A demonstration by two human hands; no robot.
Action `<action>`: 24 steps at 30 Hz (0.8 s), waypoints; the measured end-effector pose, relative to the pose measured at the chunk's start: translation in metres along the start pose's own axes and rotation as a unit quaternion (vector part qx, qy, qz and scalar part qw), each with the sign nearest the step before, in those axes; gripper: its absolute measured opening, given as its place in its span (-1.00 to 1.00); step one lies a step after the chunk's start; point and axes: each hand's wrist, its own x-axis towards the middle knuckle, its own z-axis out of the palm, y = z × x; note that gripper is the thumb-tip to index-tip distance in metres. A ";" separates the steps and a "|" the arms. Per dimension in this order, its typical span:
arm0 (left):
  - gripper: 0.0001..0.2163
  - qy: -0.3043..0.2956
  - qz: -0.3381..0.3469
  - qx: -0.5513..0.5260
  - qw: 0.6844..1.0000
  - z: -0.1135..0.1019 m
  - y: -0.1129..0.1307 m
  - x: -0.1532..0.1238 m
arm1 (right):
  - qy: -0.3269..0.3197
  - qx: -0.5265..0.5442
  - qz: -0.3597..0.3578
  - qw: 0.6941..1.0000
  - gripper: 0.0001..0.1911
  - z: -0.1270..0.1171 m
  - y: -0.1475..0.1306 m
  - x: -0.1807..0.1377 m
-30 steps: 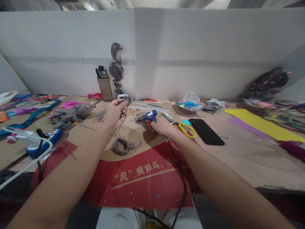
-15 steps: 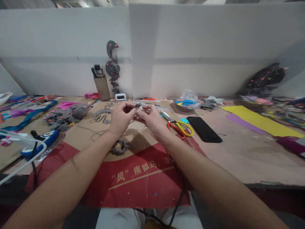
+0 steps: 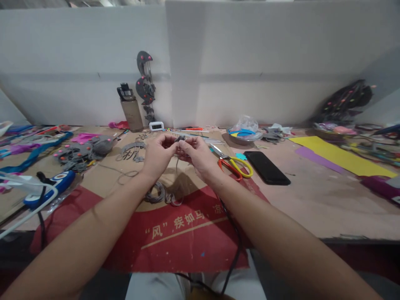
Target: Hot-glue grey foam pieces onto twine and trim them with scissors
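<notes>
My left hand [image 3: 160,153] and my right hand [image 3: 197,155] meet over the cardboard, both pinched on a small grey piece [image 3: 180,139] that looks like cord or felt. Fingers cover most of it, so its exact shape is hidden. A thin grey strand [image 3: 177,165] hangs below the fingers. Under my left wrist lies a coil of grey cord [image 3: 156,193], with loose loops at its right side. Scissors [image 3: 232,162] with one red and one yellow handle rest just right of my right hand, blades partly apart.
A black phone [image 3: 267,167] lies right of the scissors. Behind stand a water bottle [image 3: 131,111], a small white digital clock [image 3: 156,126] and a bowl [image 3: 244,136] of scraps. Grey pinned pieces [image 3: 84,151] are at left; yellow sheet [image 3: 340,155] at right. Red-printed cardboard [image 3: 187,246] lies in front.
My right hand has closed in toward my left, its fingers now over the grey piece. The strand now hangs straight down, and loose cord shows beside the coil.
</notes>
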 end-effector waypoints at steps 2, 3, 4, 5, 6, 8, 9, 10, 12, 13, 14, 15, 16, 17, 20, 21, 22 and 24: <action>-0.92 0.012 0.016 0.028 0.999 -0.001 0.003 -0.001 | -0.013 0.021 0.010 1.000 -0.60 0.003 0.000 -0.002; -0.91 0.018 0.023 0.035 0.999 -0.001 0.004 -0.001 | -0.020 0.026 0.010 0.999 -0.61 0.003 0.000 -0.003; -0.92 0.022 0.026 0.038 0.999 -0.001 0.004 -0.001 | -0.024 0.023 0.006 0.999 -0.64 0.004 0.000 -0.003; -0.92 0.021 0.025 0.035 0.999 -0.001 0.004 -0.001 | -0.023 0.013 -0.003 1.000 -0.68 0.003 0.001 -0.003; -0.93 0.017 0.018 0.026 0.999 -0.001 0.003 -0.001 | -0.018 -0.003 -0.013 1.000 -0.73 0.002 0.002 -0.002; -0.91 0.008 -0.005 -0.007 1.000 0.000 0.000 -0.001 | 0.002 -0.043 -0.034 0.998 -0.80 0.000 0.003 0.000; -0.89 0.003 -0.019 -0.029 0.999 0.001 -0.002 0.000 | 0.012 -0.063 -0.043 0.997 -0.82 -0.002 0.003 0.002; -0.87 -0.005 -0.031 -0.053 0.998 0.002 -0.004 0.000 | 0.022 -0.081 -0.050 0.995 -0.84 -0.004 0.003 0.003; -0.85 -0.021 -0.051 -0.102 0.993 0.004 -0.007 0.000 | 0.038 -0.114 -0.070 0.990 -0.85 -0.007 0.003 0.005; -0.84 -0.031 -0.060 -0.124 0.990 0.004 -0.007 0.000 | 0.045 -0.130 -0.081 0.987 -0.85 -0.008 0.003 0.006; -0.83 -0.040 -0.068 -0.144 0.986 0.005 -0.007 0.000 | 0.049 -0.143 -0.093 0.984 -0.85 -0.009 0.003 0.006; -0.83 -0.047 -0.076 -0.161 0.983 0.006 -0.006 0.000 | 0.051 -0.153 -0.103 0.981 -0.85 -0.009 0.003 0.006; -0.82 -0.052 -0.085 -0.175 0.980 0.006 -0.005 0.000 | 0.052 -0.162 -0.109 0.979 -0.84 -0.009 0.003 0.006; -0.82 -0.057 -0.094 -0.187 0.976 0.007 -0.004 -0.001 | 0.052 -0.169 -0.113 0.978 -0.84 -0.009 0.002 0.006; -0.84 -0.064 -0.115 -0.210 0.969 0.007 -0.001 -0.001 | 0.060 -0.187 -0.119 0.973 -0.84 -0.009 0.002 0.006; -0.84 -0.066 -0.119 -0.213 0.967 0.007 -0.001 -0.001 | 0.063 -0.193 -0.119 0.972 -0.84 -0.009 0.001 0.006; -0.84 -0.068 -0.123 -0.214 0.967 0.007 0.000 -0.001 | 0.066 -0.198 -0.119 0.971 -0.84 -0.009 0.001 0.006; -0.84 -0.072 -0.129 -0.210 0.966 0.007 0.001 -0.002 | 0.070 -0.206 -0.115 0.969 -0.85 -0.010 0.000 0.006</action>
